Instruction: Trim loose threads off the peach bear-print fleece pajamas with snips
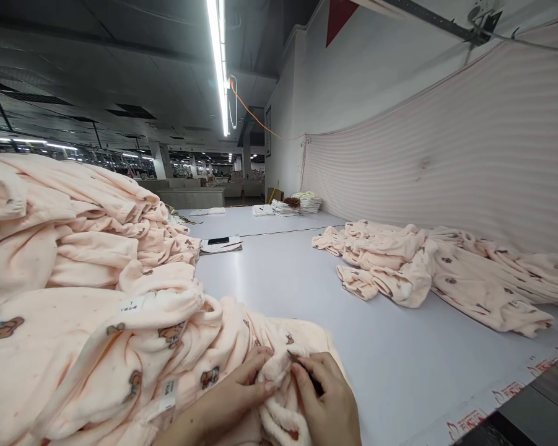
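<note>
A pale pink fleece garment (269,331) with small brown bear prints lies in front of me. My left hand (246,384) pinches a gathered edge of it between thumb and fingers. In my right hand (327,396) is a dark pointed tool, which looks like thread snips (314,383), mostly hidden by the fingers. Its tip touches or nearly touches the fabric beside my left fingertips; I cannot tell whether the blades are apart. White labels (130,305) show on the fleece to the left.
A tall heap of pink fleece garments (74,229) fills the left side. More garments (399,254) lie on the white table (269,266) at right, near a striped cloth curtain (422,148). Further back are a phone (218,240) on a notepad (223,247) and white stacks (308,202).
</note>
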Demonstrator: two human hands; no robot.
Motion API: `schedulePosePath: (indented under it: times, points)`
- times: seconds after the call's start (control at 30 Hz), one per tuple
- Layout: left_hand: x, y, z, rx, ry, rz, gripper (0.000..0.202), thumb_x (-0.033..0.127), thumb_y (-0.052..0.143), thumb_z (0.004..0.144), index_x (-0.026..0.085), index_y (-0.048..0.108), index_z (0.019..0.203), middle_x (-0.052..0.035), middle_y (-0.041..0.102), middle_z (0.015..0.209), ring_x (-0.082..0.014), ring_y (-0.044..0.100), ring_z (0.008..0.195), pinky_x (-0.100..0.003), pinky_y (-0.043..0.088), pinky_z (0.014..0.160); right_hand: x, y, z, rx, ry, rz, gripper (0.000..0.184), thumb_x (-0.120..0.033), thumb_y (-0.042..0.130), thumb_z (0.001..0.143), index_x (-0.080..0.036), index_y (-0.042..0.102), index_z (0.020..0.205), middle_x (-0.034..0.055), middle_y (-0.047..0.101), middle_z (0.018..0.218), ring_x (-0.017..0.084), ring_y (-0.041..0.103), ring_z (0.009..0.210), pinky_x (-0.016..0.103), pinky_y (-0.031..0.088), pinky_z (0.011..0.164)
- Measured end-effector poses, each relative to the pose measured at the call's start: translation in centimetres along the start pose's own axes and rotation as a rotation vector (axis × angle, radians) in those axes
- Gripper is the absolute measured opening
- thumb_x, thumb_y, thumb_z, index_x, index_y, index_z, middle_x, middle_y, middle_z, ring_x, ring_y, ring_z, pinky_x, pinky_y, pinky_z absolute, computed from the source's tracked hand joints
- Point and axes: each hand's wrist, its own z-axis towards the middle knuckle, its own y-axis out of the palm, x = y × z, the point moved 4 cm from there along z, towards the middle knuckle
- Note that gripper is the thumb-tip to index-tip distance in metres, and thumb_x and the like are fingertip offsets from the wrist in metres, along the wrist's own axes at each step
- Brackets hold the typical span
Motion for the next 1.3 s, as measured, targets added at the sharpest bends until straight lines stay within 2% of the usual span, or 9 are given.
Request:
schedulePosePath:
  times: [0.17,0.37,0.5,0.6,0.7,0.77,0.87,1.07,1.3]
  points:
    - [-0.7,-0.5,-0.1,0.004,-0.035,-0.014,0.041,0.031,0.062,0.076,0.03,0.062,0.117,-0.0016,0.052,0.133,-0.0237,0.035,0.132,-0.044,0.019,0.113,-1.0,0.2,-0.4,0.047,-0.023,0.204,0.021,-0.034,0.059,0.082,-0.024,0.067,0.1,0.0043,0.06,0.09,0.017,0.063,0.08,0.022,0.05,0.07]
    - [-1.5,-0.7,-0.3,-0.026,0.023,0.099,0.04,0.03,0.058,0.081,0.026,0.058,0.12,-0.0033,0.046,0.137,-0.0212,0.029,0.136,-0.04,0.016,0.115,-3.2,2.7,-0.5,0.052,-0.086,0.121,0.016,-0.02,0.053,0.08,-0.024,0.067,0.086,0.003,0.058,0.08,0.018,0.057,0.074,0.026,0.045,0.066]
    - [-1.2,-0.5,-0.9,-0.01,0.098,0.212,0.025,0.027,0.055,0.082,0.023,0.061,0.106,-0.0042,0.051,0.123,-0.0204,0.044,0.12,-0.034,0.033,0.106,-1.1,2.7,-0.6,0.104,0.162,0.356,0.025,-0.039,0.053,0.086,-0.02,0.062,0.072,0.0022,0.059,0.069,0.019,0.057,0.07,0.027,0.046,0.066]
    - [-0.5,-0.7,-1.5,0.233,0.222,0.417,0.012,0.018,0.052,0.079,0.022,0.06,0.086,-0.005,0.054,0.107,-0.0214,0.049,0.108,-0.033,0.039,0.098,0.7,1.6,-0.9,0.117,0.337,0.459,0.037,-0.053,0.048,0.087,-0.019,0.059,0.078,0.0023,0.06,0.07,0.019,0.058,0.069,0.025,0.048,0.063]
    - [-0.1,-1.4,-2.5,0.603,0.346,0.553,0.012,0.018,0.046,0.08,0.022,0.055,0.086,-0.0072,0.052,0.101,-0.0245,0.05,0.103,-0.037,0.04,0.092,0.5,0.5,-0.9,0.051,0.256,0.335,0.036,-0.052,0.047,0.088,-0.02,0.056,0.073,-0.0004,0.056,0.066,0.016,0.055,0.065,0.022,0.045,0.06]
    - [-0.3,-1.9,-3.0,0.711,0.359,0.543,0.013,0.018,0.043,0.08,0.023,0.052,0.088,-0.0054,0.054,0.092,-0.0242,0.052,0.093,-0.037,0.042,0.084,-0.3,0.2,-1.1,-0.021,0.175,0.251,0.033,-0.049,0.053,0.085,-0.021,0.054,0.069,-0.0028,0.052,0.061,0.014,0.051,0.058,0.02,0.042,0.055]
    - [-0.7,-2.5,-3.4,0.695,0.312,0.389,0.011,0.02,0.042,0.08,0.024,0.048,0.088,-0.0015,0.056,0.081,-0.0218,0.054,0.081,-0.033,0.044,0.074,-2.1,0.6,-1.3,-0.112,0.039,0.197,0.018,-0.04,0.064,0.078,-0.022,0.061,0.079,-0.0016,0.059,0.07,0.015,0.057,0.064,0.02,0.046,0.058]
    - [-1.3,-2.4,-3.8,0.591,0.3,0.075,0.01,0.024,0.049,0.077,0.022,0.049,0.087,0.0009,0.057,0.076,-0.0178,0.056,0.073,-0.027,0.046,0.068,-6.1,2.3,-1.2,-0.022,-0.151,0.128,0.024,-0.028,0.056,0.081,-0.027,0.067,0.102,0.003,0.064,0.089,0.017,0.063,0.075,0.022,0.048,0.065]
    - [-1.6,-2.8,-3.8,0.526,0.357,-0.031,0.012,0.02,0.053,0.074,0.022,0.053,0.086,0.0009,0.058,0.081,-0.0179,0.057,0.078,-0.028,0.048,0.072,-6.7,2.8,-0.2,-0.103,-0.07,0.179,0.017,-0.029,0.057,0.084,-0.025,0.07,0.094,0.0031,0.066,0.086,0.017,0.064,0.08,0.023,0.048,0.07]
